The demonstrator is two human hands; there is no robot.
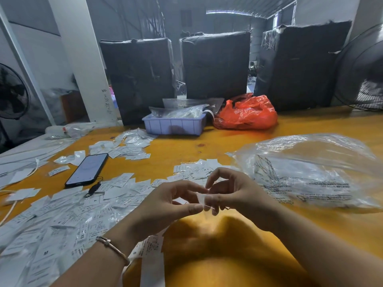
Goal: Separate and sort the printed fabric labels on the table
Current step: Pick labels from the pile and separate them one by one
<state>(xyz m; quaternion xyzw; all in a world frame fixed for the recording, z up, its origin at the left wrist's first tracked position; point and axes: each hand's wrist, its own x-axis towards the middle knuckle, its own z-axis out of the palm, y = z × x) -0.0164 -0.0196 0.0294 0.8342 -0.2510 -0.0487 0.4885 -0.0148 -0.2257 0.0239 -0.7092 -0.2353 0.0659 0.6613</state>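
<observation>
Both hands met above the surface [207, 146]. Left hand [165, 204] and right hand [232, 195] each pinched a small translucent label piece [202, 198], fingers [195, 208] clamped on it from either side. Piece sat right between the fingertips, long axis unclear, blurred. Equal reach for both hands. Likely peeling apart next. Loose labels [62, 214] lay left of the fingers, clear plastic bag [310, 172] to the right.

The small clear piece [202, 200] pinched between both hands is blurred, its print unreadable.
</observation>
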